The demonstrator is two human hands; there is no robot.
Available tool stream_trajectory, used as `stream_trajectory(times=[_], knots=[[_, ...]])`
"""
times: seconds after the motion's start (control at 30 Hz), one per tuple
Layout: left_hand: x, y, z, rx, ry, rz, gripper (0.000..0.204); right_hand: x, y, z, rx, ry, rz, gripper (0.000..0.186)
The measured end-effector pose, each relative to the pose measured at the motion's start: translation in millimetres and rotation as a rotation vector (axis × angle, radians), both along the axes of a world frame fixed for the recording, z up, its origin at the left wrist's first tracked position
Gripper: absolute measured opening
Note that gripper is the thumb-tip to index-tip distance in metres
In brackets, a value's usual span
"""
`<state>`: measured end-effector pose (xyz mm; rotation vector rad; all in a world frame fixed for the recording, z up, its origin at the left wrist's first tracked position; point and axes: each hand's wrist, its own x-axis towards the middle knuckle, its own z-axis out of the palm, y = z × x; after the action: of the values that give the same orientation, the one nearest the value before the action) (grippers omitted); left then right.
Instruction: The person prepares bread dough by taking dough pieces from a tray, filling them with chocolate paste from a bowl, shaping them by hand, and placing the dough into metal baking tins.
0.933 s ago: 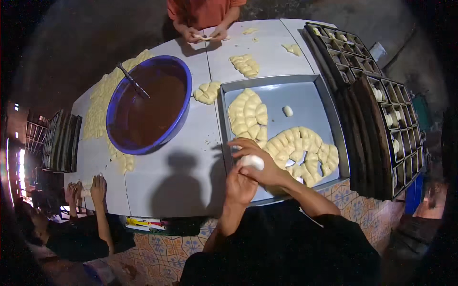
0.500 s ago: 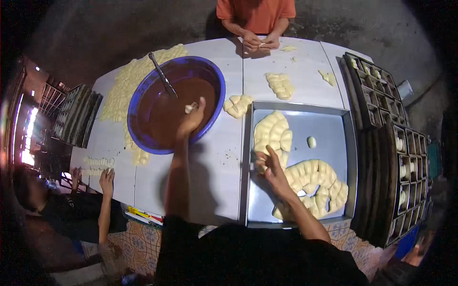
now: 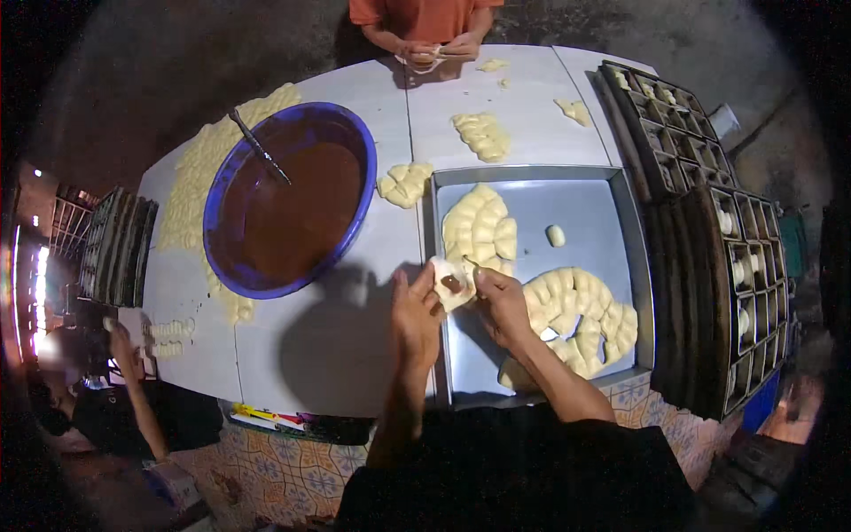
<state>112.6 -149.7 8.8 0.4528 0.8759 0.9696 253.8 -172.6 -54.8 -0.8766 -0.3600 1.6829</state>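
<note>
- The left hand (image 3: 417, 319) is at the tray (image 3: 594, 199), by its left wall; its fingers grasp the left side of a dough sheet (image 3: 445, 297).
- The dough sheet is held up over the tray's left wall, with brown filling (image 3: 454, 284) on its middle.
- The right hand (image 3: 507, 310) is above the tray, its fingers bent in at the dough sheet's right edge; a thin strip shows at their tips, and I cannot tell what they are closed on.
- In the tray lie a dough patch (image 3: 479, 226) at the upper left, a curved patch (image 3: 567, 297) at the lower right and a lone roll (image 3: 555, 236) between them and the right wall.
- Left of the tray, on the table (image 3: 292, 377), stands a blue basin (image 3: 213, 199) of brown mix (image 3: 301, 213), a stick (image 3: 259, 148) leaning in it.
- A small clump (image 3: 405, 184) sits just beside the tray's upper left corner; a ridged piece (image 3: 481, 136) lies beyond its far wall.
- Right of the tray are stacked moulds (image 3: 687, 284).
- Beyond the tray, a person in orange (image 3: 425, 19) holds a pale piece.
</note>
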Motion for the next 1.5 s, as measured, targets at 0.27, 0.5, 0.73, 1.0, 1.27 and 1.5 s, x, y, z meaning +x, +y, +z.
stream_trajectory(times=[0.27,0.5,0.73,1.0,1.27,1.5], knots=[[6.8,-51.7,-5.4,0.127,0.166,-0.055,0.050,16.8,-48.9,31.5,0.790,-1.282,-0.054,0.031],[25.9,-69.8,-16.4,0.545,0.404,-0.115,0.021,33.7,-59.7,54.6,0.615,-0.958,-0.197,0.017],[41.3,-70.0,-34.3,0.291,0.402,-0.097,0.018,42.8,-76.8,38.6,0.342,-1.021,-0.016,0.028],[50.7,-56.4,-36.3,0.578,0.037,-0.163,0.066,91.6,-54.4,20.9,0.169,-0.557,0.401,0.049],[33.3,-35.4,-48.2,0.564,0.343,-0.009,0.033,212.3,32.6,-79.8,0.024,-1.110,-0.339,0.037],[20.2,-41.2,-56.0,0.428,0.314,0.082,0.021,205.6,14.3,-55.1,0.166,-1.532,-0.170,0.042]])
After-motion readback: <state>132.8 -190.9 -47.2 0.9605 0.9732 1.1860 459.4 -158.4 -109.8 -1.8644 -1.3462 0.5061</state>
